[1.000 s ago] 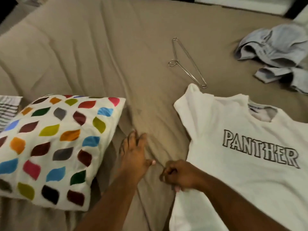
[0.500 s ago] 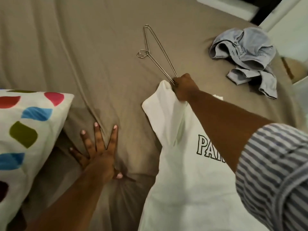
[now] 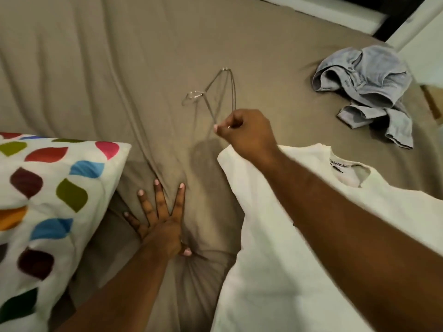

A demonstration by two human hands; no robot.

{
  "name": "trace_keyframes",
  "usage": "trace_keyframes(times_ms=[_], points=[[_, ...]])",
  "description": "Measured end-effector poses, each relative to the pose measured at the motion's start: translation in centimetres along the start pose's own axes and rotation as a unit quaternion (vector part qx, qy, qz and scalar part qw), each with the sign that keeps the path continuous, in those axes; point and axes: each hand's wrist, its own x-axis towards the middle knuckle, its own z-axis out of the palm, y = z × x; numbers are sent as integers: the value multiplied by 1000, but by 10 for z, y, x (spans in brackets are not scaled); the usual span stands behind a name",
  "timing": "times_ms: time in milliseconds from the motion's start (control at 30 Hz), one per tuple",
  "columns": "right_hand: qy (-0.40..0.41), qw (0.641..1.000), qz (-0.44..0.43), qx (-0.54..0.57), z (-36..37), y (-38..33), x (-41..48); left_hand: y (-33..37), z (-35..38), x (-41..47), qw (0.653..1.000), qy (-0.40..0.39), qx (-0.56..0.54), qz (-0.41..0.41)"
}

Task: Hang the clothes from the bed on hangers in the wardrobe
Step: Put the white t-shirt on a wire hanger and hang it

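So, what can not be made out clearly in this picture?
Head view:
hanger: blurred; one end hidden in the right hand.
T-shirt: chest hidden by the right arm, hem cut off by the bottom edge.
pillow: cut off by the left edge.
grey garment: crumpled, type unclear.

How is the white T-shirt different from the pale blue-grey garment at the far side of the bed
The white T-shirt lies spread flat; the pale blue-grey garment is crumpled in a heap. The T-shirt is nearer the person; the blue-grey garment lies farther off. The T-shirt shows a neck label; none is visible on the blue-grey garment. Both rest on the tan bedsheet, neither on a hanger.
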Motion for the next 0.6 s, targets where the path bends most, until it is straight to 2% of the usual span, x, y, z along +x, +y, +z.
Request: trace_keyframes(times_ms=[100,167,233,300,400,467,533,567,600], points=[[4,999,26,18,30,0,-80,-4,0,-3,1000,23,-10,14],[13,999,38,-32,45,8,-132,-9,4,-9,997,62,-48,25],[41,995,14,-85,57,19,-172,-17,14,-20,987,132,-82,44],[70,993,-29,-92,61,27,-198,-22,28,-34,973,193,-109,65],[82,994,-61,-48,56,34,-213,-25,42,-46,957,223,-180,53],[122,990,-68,0,42,35,-217,-22,40,-54,936,238,-255,55],[164,983,-50,68,23,40,-222,-8,31,-76,903,266,-333,55],[172,978,-28,115,13,44,-227,5,23,-93,883,257,-390,42],[164,970,8,181,2,50,-234,24,12,-112,856,213,-469,31]])
